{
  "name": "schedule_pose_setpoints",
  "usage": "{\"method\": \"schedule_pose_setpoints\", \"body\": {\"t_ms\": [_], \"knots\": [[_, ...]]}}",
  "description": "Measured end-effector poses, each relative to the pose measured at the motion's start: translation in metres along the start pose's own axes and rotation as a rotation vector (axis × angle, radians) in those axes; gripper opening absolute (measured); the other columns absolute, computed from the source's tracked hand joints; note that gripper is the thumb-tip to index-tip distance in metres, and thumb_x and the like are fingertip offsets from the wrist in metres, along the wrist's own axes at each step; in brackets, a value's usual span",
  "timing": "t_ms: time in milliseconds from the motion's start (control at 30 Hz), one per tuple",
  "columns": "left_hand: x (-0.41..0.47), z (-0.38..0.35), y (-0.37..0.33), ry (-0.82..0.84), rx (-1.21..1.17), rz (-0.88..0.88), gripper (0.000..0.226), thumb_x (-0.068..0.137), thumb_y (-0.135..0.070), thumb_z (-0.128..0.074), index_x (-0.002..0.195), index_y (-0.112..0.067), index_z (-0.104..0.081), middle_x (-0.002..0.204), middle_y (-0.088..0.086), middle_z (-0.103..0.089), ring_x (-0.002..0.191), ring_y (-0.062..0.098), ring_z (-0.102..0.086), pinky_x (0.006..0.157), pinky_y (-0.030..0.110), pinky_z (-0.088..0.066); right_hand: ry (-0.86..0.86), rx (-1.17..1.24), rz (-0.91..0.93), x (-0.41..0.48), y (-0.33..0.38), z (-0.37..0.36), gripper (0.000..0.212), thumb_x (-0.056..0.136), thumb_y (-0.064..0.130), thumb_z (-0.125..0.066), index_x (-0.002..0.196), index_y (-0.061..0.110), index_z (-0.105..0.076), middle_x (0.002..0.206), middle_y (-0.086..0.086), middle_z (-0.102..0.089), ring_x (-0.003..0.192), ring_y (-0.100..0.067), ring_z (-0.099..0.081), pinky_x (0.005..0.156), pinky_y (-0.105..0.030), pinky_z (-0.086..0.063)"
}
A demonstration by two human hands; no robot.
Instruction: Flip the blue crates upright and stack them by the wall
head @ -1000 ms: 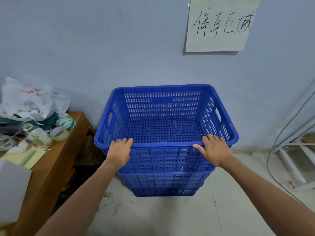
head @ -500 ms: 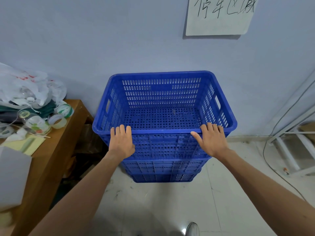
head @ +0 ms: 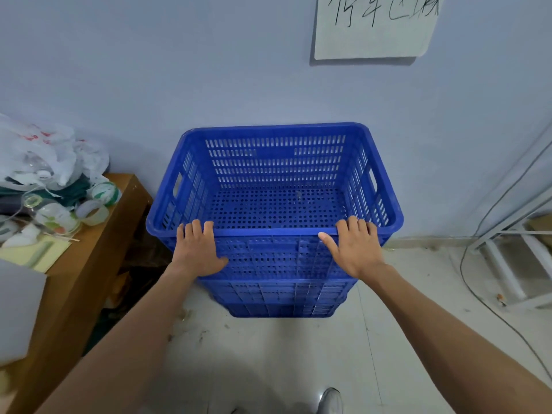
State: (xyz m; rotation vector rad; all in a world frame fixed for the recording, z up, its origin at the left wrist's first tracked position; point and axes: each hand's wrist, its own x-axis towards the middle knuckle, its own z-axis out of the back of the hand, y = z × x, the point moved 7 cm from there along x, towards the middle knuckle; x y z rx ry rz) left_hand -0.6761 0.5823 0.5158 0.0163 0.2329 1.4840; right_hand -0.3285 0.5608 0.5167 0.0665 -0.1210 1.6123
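**Both palms flat on the top crate of the stack at the wall**

The top blue crate [head: 274, 162] stands upright, open side up, nested on the lower crates [head: 283, 297] of a stack on the tiled floor [head: 268, 360]. The stack stands against the pale blue wall [head: 179, 70], and the top crate's back rim lies close to it; whether it touches cannot be told. Nothing lies inside the top crate.

The left grip [head: 198, 249], a bare hand, lies spread on the near wall of the top crate towards its left corner. The fingers are straight, their tips rest on the near rim, and the thumb is splayed out on the perforated wall. It is flat and clasps nothing.

The right grip [head: 355, 249] lies the same way towards the right corner, with its fingertips on the rim and the thumb stretched leftward just under the rim. It too is flat, pressing rather than clasping.

Left of the stack stands a wooden table [head: 89, 249]. It carries crumpled white plastic bags [head: 44, 153], tape rolls [head: 101, 192] and a yellow sheet [head: 35, 252].

A handwritten paper sign [head: 373, 25] hangs on the wall above the crates. At the right a white metal frame [head: 507, 264] stands on the floor, with a dark cable [head: 461, 264] beside it. The toe of a shoe [head: 330, 398] shows at the bottom edge.
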Motion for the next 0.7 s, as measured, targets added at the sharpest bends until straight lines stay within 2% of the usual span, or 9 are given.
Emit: {"method": "schedule_pose_setpoints", "body": {"t_ms": [133, 233, 333, 433, 533, 600, 700], "knots": [[-0.001, 0.009, -0.002, 0.133, 0.068, -0.011, 0.108, 0.07, -0.077, -0.056, 0.149, -0.012, -0.021, 0.145, 0.016, -0.033, 0.138, 0.038, -0.031, 0.117, 0.052, -0.022, 0.046, 0.048, 0.029, 0.002, -0.001, 0.001, 0.068, 0.096, 0.067, -0.016, 0.106, 0.012, -0.055, 0.104, -0.009, -0.055, 0.096, -0.032, -0.052, 0.098, -0.049, -0.039], [-0.012, 0.011, -0.013, 0.21, 0.101, 0.009, 0.115, 0.075, -0.077, -0.053, 0.156, -0.014, -0.001, 0.161, 0.02, -0.009, 0.149, 0.038, -0.008, 0.12, 0.055, -0.013, 0.077, 0.062, 0.05, 0.0, -0.001, 0.003, 0.065, 0.097, 0.065, -0.016, 0.11, 0.012, -0.053, 0.109, -0.009, -0.054, 0.1, -0.032, -0.05, 0.1, -0.048, -0.036], [-0.028, 0.015, -0.032, 0.222, -0.012, 0.009, 0.116, 0.079, -0.075, -0.052, 0.156, -0.019, 0.013, 0.165, 0.011, 0.011, 0.152, 0.032, 0.008, 0.121, 0.055, -0.007, 0.091, 0.071, 0.081, -0.004, -0.002, 0.004, 0.065, 0.097, 0.064, -0.016, 0.114, 0.012, -0.051, 0.113, -0.011, -0.053, 0.103, -0.033, -0.049, 0.1, -0.049, -0.036], [-0.042, 0.025, -0.045, 0.207, -0.086, -0.013, 0.11, 0.082, -0.073, -0.051, 0.156, -0.023, 0.013, 0.165, 0.005, 0.016, 0.152, 0.026, 0.01, 0.121, 0.055, -0.012, 0.171, 0.053, 0.095, -0.003, -0.003, 0.004, 0.071, 0.096, 0.066, -0.016, 0.133, 0.011, -0.044, 0.127, -0.015, -0.049, 0.115, -0.035, -0.046, 0.104, -0.05, -0.033], [-0.053, 0.032, -0.046, 0.244, -0.085, -0.012, 0.106, 0.084, -0.072, -0.05, 0.156, -0.026, 0.012, 0.165, 0.0, 0.016, 0.153, 0.022, 0.008, 0.12, 0.053, -0.019, 0.253, -0.027, 0.108, -0.006, -0.005, -0.002, 0.083, 0.095, 0.068, -0.023, 0.154, 0.01, -0.015, 0.148, -0.017, -0.034, 0.134, -0.036, -0.034, 0.114, -0.05, -0.023], [-0.063, 0.035, -0.048, 0.268, -0.102, -0.006, 0.103, 0.084, -0.071, -0.049, 0.157, -0.029, 0.01, 0.165, -0.002, 0.015, 0.153, 0.021, 0.005, 0.119, 0.05, -0.024, 0.258, -0.089, 0.131, -0.018, -0.005, 0.002, 0.091, 0.093, 0.067, -0.03, 0.157, 0.01, 0.001, 0.153, -0.017, -0.027, 0.141, -0.036, -0.026, 0.118, -0.051, -0.017], [-0.082, 0.029, -0.048, 0.333, -0.184, 0.042, 0.1, 0.084, -0.07, -0.05, 0.157, -0.032, 0.007, 0.165, -0.004, 0.012, 0.153, 0.021, -0.002, 0.118, 0.049, -0.027, 0.257, -0.096, 0.1, -0.033, -0.01, 0.009, 0.097, 0.091, 0.065, -0.038, 0.156, 0.009, 0.008, 0.161, -0.017, -0.012, 0.149, -0.035, -0.01, 0.12, -0.051, -0.012]]}}
